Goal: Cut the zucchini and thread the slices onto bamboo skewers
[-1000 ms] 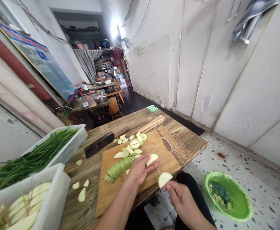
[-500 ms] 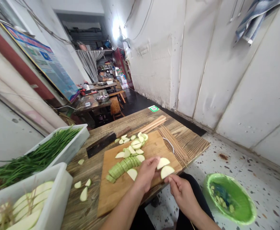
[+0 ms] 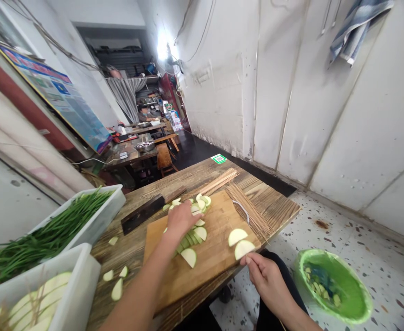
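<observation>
My left hand (image 3: 179,220) reaches over the wooden cutting board (image 3: 212,262), fingers bent down together onto the pile of pale green squash slices (image 3: 191,241); whether they hold one is hidden. My right hand (image 3: 267,278), off the board's near right corner, pinches a thin bamboo skewer with two half-round squash slices (image 3: 239,242) threaded on it. They hang just over the board's right edge. A single slice (image 3: 189,256) lies flat mid-board.
A cleaver (image 3: 141,214) lies behind the board, with spread bamboo skewers (image 3: 248,209) to its right. On the left stand a white tub of green chives (image 3: 117,197) and a tub of skewered slices (image 3: 77,285). A green-lined bin (image 3: 333,285) sits on the floor at the right. Loose slices (image 3: 117,288) dot the table.
My left hand let go of the slice on the skewer and moved back and left to the pile. The skewer now carries two slices, held by my right hand alone.
</observation>
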A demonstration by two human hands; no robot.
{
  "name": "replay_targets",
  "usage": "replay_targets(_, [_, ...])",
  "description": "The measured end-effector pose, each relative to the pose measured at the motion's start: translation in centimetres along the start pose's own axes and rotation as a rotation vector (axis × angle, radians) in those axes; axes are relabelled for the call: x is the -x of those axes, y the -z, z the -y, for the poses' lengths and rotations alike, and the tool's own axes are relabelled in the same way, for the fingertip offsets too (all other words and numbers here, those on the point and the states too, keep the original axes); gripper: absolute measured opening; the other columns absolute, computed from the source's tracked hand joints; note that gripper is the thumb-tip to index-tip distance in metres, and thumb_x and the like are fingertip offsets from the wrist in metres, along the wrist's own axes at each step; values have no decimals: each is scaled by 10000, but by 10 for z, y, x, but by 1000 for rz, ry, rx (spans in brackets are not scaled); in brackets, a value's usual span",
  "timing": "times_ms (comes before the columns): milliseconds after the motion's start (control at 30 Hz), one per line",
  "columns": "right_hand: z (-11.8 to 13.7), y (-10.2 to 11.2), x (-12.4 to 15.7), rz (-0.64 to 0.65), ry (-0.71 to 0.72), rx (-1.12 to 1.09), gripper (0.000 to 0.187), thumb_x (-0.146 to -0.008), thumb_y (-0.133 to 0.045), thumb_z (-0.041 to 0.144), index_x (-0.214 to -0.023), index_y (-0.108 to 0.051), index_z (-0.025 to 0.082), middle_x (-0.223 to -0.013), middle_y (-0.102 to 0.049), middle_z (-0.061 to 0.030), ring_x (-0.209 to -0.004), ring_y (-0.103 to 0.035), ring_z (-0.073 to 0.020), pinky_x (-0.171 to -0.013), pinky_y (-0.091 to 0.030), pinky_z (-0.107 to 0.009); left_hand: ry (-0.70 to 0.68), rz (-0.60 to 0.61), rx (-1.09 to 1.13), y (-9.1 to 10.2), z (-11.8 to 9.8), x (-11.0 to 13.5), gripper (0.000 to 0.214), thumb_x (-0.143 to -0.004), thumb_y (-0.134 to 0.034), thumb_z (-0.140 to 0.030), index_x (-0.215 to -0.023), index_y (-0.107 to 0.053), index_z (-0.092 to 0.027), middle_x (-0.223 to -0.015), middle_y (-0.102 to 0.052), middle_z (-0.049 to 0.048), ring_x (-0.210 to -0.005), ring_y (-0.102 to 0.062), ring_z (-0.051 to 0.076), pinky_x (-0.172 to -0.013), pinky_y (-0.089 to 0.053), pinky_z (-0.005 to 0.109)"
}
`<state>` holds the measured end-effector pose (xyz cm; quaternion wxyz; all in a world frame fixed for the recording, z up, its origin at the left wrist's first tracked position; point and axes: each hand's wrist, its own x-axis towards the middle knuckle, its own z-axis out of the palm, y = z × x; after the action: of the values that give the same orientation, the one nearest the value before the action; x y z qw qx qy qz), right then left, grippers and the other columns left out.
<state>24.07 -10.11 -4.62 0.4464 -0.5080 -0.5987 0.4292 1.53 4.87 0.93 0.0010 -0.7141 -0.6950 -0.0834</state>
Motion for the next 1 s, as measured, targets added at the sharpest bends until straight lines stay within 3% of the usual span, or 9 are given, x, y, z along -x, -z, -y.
replay_targets(233, [-1, 2, 1, 19, -23, 8, 327, -915, -366, 386, -792, -570, 162, -523, -252, 76, -455, -262, -106, -414, -222, -208, -34, 1, 115, -11, -4, 10, 141, -719, -614, -286, -774, -603, -157, -923, -645, 133, -887, -590, 243, -771, -386, 296])
replay_targets(333, [1, 2, 2, 29, -24, -7, 328, -914, -365, 393, -794, -566, 163, -520, -253, 78, -456, -264, -107, -419, -224, -207, -38, -21, 143, -3, -3, 18, 203, -819, -479, -298, -793, -616, -150, -942, -650, 141, -905, -587, 246, -808, -391, 321])
replay_targets(400, [4, 1, 3, 41, -19, -18, 316, -915, -371, 385, -787, -558, 165, -518, -248, 81, -457, -259, -105, -420, -218, -208, -58, -86, 266, 2, -4, 26, 271, -859, -410, -318, -863, -626, -155, -993, -647, 135, -972, -571, 250, -855, -388, 338])
replay_targets(467, [8, 0, 4, 63, -11, -21, 312, -917, -371, 380, -777, -551, 168, -516, -241, 83, -458, -253, -105, -419, -211, -209, -49, -119, 583, 5, -8, 35, 280, -858, -421, -348, -932, -623, -170, -1018, -645, 109, -976, -576, 234, -848, -415, 327])
replay_targets(533, [12, -2, 6, 81, 4, -13, 315, -921, -365, 385, -779, -545, 169, -519, -247, 81, -460, -256, -105, -420, -212, -210, 40, -7, 1026, 6, -13, 44, 265, -840, -471, -357, -944, -619, -164, -972, -648, 96, -861, -611, 202, -751, -469, 298])
replay_targets(600, [16, -3, 9, 95, 24, 7, 317, -927, -351, 387, -789, -539, 173, -526, -261, 76, -460, -267, -105, -423, -220, -213, 158, 255, 1386, 7, -17, 52, 224, -813, -540, -316, -925, -615, -137, -914, -643, 94, -715, -608, 147, -621, -483, 240])
replay_targets(700, [22, -3, 13, 126, 58, 54, 307, -933, -340, 366, -764, -520, 183, -541, -282, 67, -470, -283, -107, -438, -240, -217, 242, 550, 1703, 8, -21, 60, 164, -763, -628, -215, -878, -618, -99, -876, -631, 92, -595, -542, 65, -489, -426, 145])
replay_targets(867, [29, -1, 19, 172, 88, 123, 282, -928, -351, 313, -737, -515, 185, -552, -314, 60, -490, -304, -107, -464, -249, -225, 380, 548, 1936, 7, -25, 67, 142, -796, -592, -174, -907, -614, -88, -971, -638, 122, -511, -499, 17, -374, -360, 100])
replay_targets(1000, [31, 0, 21, 189, 98, 147, 270, -921, -349, 295, -728, -503, 186, -569, -344, 54, -503, -329, -111, -493, -268, -232, 576, 480, 1934, 4, -31, 66, 160, -818, -560, -168, -949, -602, -87, -1015, -654, 158, -729, -654, 134, -615, -548, 219])
